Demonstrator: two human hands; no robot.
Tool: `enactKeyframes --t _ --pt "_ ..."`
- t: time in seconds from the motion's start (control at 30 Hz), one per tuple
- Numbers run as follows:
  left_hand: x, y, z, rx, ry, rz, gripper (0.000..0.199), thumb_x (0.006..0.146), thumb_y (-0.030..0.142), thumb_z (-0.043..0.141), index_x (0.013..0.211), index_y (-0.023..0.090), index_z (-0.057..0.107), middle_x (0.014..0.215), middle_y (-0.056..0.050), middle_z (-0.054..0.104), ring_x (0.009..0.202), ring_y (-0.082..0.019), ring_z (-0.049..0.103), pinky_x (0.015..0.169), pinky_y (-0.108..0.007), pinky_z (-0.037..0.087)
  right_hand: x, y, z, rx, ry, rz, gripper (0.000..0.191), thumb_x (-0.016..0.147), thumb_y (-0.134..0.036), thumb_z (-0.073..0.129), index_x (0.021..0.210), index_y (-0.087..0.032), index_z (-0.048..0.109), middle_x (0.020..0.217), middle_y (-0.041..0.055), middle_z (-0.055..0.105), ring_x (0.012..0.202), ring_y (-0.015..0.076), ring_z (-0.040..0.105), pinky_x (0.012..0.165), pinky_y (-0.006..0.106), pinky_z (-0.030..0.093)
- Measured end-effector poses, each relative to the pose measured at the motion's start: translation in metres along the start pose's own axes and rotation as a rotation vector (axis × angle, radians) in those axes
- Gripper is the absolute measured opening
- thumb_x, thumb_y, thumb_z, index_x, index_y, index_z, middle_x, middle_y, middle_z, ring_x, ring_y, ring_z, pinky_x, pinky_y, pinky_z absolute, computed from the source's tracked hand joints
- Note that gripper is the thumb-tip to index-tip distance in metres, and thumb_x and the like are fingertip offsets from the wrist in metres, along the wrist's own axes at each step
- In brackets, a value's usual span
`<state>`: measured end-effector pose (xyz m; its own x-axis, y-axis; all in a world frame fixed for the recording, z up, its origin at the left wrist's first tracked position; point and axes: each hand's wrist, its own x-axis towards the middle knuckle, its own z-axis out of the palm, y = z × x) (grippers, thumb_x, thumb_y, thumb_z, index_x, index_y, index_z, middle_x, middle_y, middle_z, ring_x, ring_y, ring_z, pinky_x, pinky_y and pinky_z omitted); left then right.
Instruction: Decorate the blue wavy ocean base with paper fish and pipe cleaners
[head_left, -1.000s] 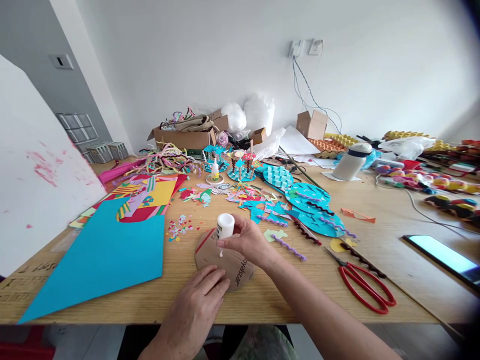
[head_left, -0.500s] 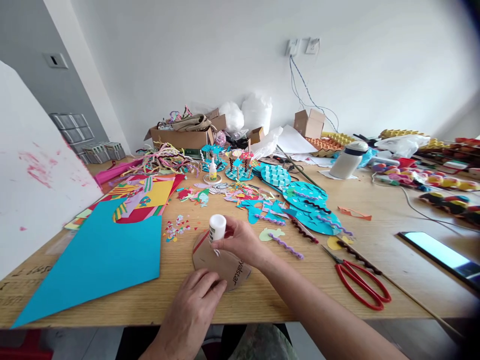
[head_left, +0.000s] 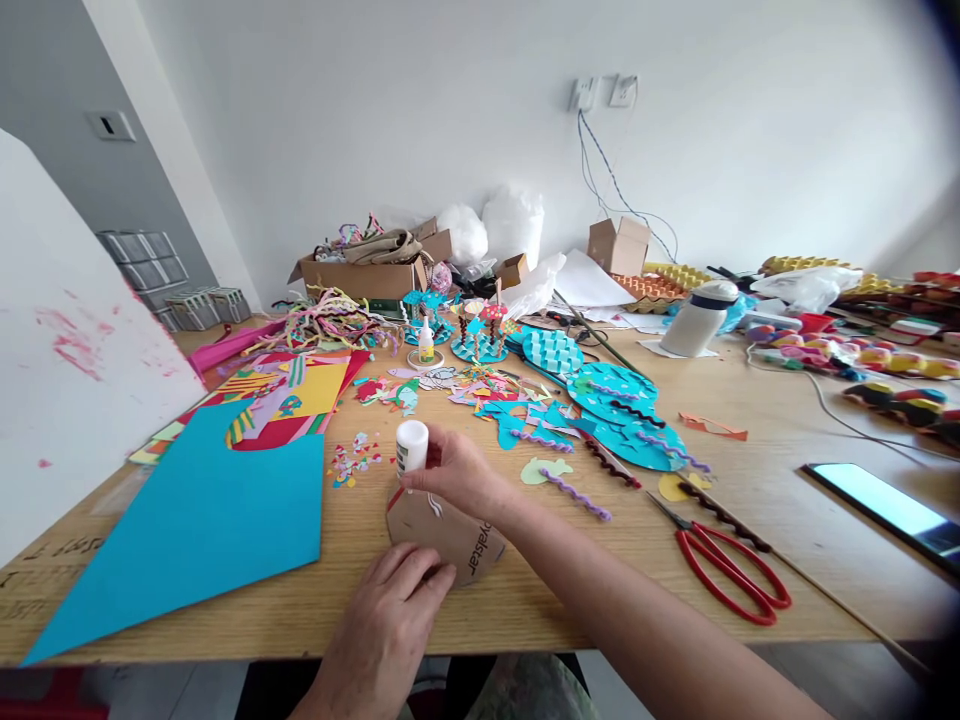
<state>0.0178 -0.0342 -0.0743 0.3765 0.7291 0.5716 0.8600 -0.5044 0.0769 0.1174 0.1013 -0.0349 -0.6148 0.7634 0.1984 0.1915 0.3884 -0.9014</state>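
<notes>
Bottle (head_left: 412, 448) sits inverted in right hand (head_left: 461, 478); open box (head_left: 356, 277) holds tan bundle (head_left: 384, 247).

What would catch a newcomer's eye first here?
Probably the large bright-blue paper sheet, lying on the left of the light wooden table. Next, perhaps, the white plastic bottle, bottom up in the grip of the right hand by the far edge of a rounded brown cardboard piece. The red-handled metal scissors stand out, off to the right.

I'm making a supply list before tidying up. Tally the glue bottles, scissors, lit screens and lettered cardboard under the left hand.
Glue bottles: 2 (one in the right hand)
Red-handled scissors: 1 pair
Lit screen: 1
Lettered cardboard: 1
Total: 5
</notes>
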Motion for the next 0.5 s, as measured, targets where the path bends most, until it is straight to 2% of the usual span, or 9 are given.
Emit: enactKeyframes --t 0.07,0.17,0.3,0.5 --pt "0.002 0.001 -0.002 -0.016 -0.002 -0.006 0.038 0.092 0.018 0.023 0.098 0.018 0.061 0.087 -0.006 0.062 0.081 -0.018 0.060 0.069 -0.032 0.055 -0.002 -0.001 -0.006 -0.022 -0.029 -0.014 0.034 0.059 -0.020 0.070 0.089 -0.023 0.054 0.071 -0.0059 0.057 0.065 0.0121 0.053 0.055 0.021 0.038" --pt "0.004 0.003 -0.006 -0.033 -0.002 -0.014 0.038 0.092 0.017 0.024 0.096 0.017 0.062 0.085 -0.006 0.062 0.080 -0.018 0.060 0.068 -0.032 0.055 -0.003 -0.002 -0.019 -0.017 -0.037 0.016 0.026 0.061 -0.023 0.068 0.082 -0.021 0.053 0.068 -0.0053 0.056 0.063 0.0119 0.053 0.055 0.022 0.038" --pt "0.006 0.003 -0.006 -0.030 0.012 -0.015 0.037 0.091 0.015 0.025 0.093 0.017 0.062 0.083 -0.006 0.062 0.077 -0.019 0.060 0.065 -0.033 0.056 0.003 0.001 -0.033 -0.011 0.035 0.054 0.024 0.064 -0.033 0.067 0.076 -0.019 0.052 0.067 -0.0035 0.056 0.062 0.0124 0.052 0.057 0.024 0.039" --pt "0.006 0.003 -0.005 -0.022 0.020 -0.010 0.034 0.089 0.013 0.028 0.093 0.018 0.062 0.083 -0.006 0.062 0.077 -0.018 0.060 0.064 -0.031 0.055 0.011 -0.004 -0.036 -0.194 0.115 0.004 0.024 0.062 -0.030 0.071 0.070 -0.019 0.052 0.064 -0.0047 0.055 0.061 0.0116 0.050 0.056 0.022 0.035"
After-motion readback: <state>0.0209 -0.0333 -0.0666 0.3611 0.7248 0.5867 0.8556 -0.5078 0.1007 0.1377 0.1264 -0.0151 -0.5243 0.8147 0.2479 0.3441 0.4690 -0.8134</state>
